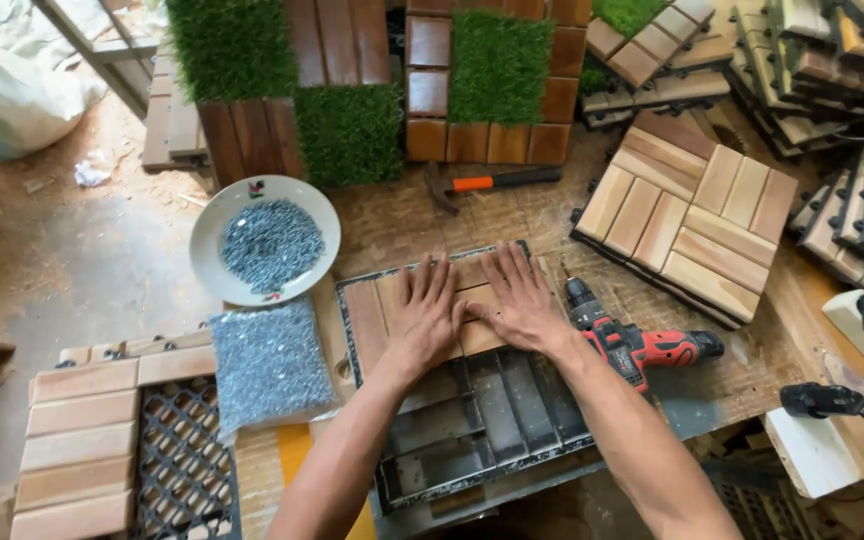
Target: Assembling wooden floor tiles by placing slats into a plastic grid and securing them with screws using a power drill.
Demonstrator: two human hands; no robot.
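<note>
Both my hands lie flat, fingers spread, on short wooden slats (367, 310) set into the far half of a dark metal jig frame (482, 420). My left hand (422, 315) covers the middle slats. My right hand (517, 295) rests just to its right, touching it at the thumb. The near half of the frame shows bare metal channels. Neither hand grips anything.
A red and black cordless drill (642, 345) lies right of the jig. A white plate of screws (267, 240) and a clear bag of screws (267, 365) sit to the left. A hammer (487, 182), finished wood tiles (687, 215) and grass tiles (497, 65) lie beyond.
</note>
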